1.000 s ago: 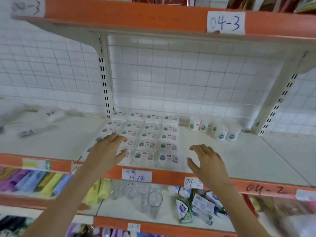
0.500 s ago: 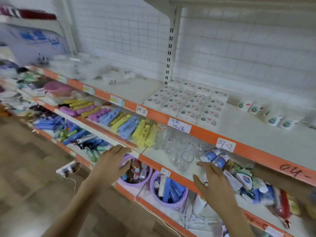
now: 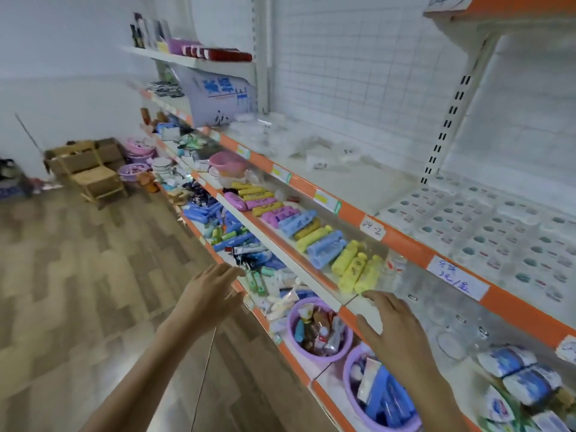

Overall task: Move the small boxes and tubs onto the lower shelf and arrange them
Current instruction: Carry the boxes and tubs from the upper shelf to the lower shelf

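Orange-edged shelves beside wooden floor

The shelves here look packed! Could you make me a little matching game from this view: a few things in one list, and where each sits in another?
Things:
1. small boxes
2. yellow and blue cases
3. purple tubs
4. wooden chair

Places:
A. on the floor by the far wall
B. on the shelf labelled 04-2
C. on the lowest shelf seen, between the hands
D. on the shelf just under the label 04-2

Pairs: 1-B, 2-D, 3-C, 4-A
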Demonstrator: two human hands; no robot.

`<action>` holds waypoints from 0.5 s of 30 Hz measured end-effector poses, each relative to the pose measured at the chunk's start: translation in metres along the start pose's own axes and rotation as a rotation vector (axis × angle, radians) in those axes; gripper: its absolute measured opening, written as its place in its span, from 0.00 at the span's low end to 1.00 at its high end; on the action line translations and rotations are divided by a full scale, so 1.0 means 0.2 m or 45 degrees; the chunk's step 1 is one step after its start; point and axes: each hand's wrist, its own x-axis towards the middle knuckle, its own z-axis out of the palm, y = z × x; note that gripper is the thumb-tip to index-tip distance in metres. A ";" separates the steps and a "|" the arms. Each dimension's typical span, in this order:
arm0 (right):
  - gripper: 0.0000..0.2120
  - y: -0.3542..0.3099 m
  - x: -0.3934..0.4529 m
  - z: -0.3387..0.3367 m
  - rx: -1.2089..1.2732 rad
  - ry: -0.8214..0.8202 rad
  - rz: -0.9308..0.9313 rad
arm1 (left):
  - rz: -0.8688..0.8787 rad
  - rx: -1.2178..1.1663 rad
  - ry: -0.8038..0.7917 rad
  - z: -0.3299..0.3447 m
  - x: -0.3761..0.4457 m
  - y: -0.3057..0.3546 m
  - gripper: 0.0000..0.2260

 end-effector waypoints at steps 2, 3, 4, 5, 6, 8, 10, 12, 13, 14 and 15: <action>0.18 -0.09 0.14 0.09 0.005 -0.053 -0.040 | -0.048 0.005 0.030 -0.02 0.03 -0.14 0.15; 0.19 -0.13 0.21 0.13 0.000 -0.085 -0.058 | -0.074 0.002 0.039 -0.03 0.05 -0.22 0.16; 0.19 -0.17 0.29 0.17 0.000 -0.106 -0.074 | -0.089 -0.001 0.047 -0.04 0.08 -0.30 0.18; 0.20 -0.22 0.37 0.22 0.010 -0.110 -0.082 | -0.094 0.001 0.055 -0.04 0.12 -0.38 0.19; 0.20 -0.26 0.45 0.26 0.017 -0.102 -0.084 | -0.103 0.013 0.057 -0.05 0.17 -0.47 0.19; 0.19 -0.35 0.62 0.33 0.026 -0.071 -0.087 | -0.112 0.033 0.066 -0.08 0.28 -0.63 0.18; 0.19 -0.44 0.80 0.39 0.043 -0.059 -0.076 | -0.097 0.031 0.078 -0.11 0.41 -0.78 0.17; 0.19 -0.52 0.97 0.44 0.057 -0.036 -0.067 | -0.076 0.031 0.083 -0.14 0.55 -0.92 0.14; 0.19 -0.56 1.05 0.47 0.065 -0.027 -0.058 | -0.070 0.032 0.079 -0.15 0.62 -0.99 0.14; 0.19 -0.60 1.12 0.49 0.071 -0.022 -0.041 | -0.065 0.034 0.071 -0.17 0.70 -1.05 0.14; 0.19 -0.63 1.19 0.50 0.076 -0.008 -0.032 | -0.058 0.034 0.070 -0.18 0.77 -1.09 0.15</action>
